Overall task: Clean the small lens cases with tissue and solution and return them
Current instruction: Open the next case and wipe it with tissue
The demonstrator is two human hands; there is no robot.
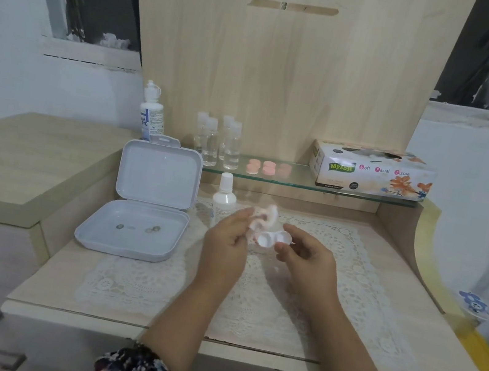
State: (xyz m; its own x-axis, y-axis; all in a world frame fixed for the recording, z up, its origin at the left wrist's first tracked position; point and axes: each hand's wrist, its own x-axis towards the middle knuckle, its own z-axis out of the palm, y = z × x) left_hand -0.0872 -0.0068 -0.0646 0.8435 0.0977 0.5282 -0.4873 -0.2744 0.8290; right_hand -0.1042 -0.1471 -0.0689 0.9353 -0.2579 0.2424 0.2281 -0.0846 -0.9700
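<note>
Now my right hand (305, 257) pinches the white lens case (273, 240); my left hand (227, 240) pinches its blurred pink cap (267, 216), right of the open white box (135, 228) holding two lenses (137, 227).

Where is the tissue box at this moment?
In the head view, the tissue box sits at the right end of the glass shelf, to the right of the pink lens cases, against the wooden back panel.

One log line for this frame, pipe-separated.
step: cleaning lens case | left hand: pinches pink piece, blurred | right hand: holds white lens case | solution bottle: upright behind hands | tissue box: glass shelf
</note>
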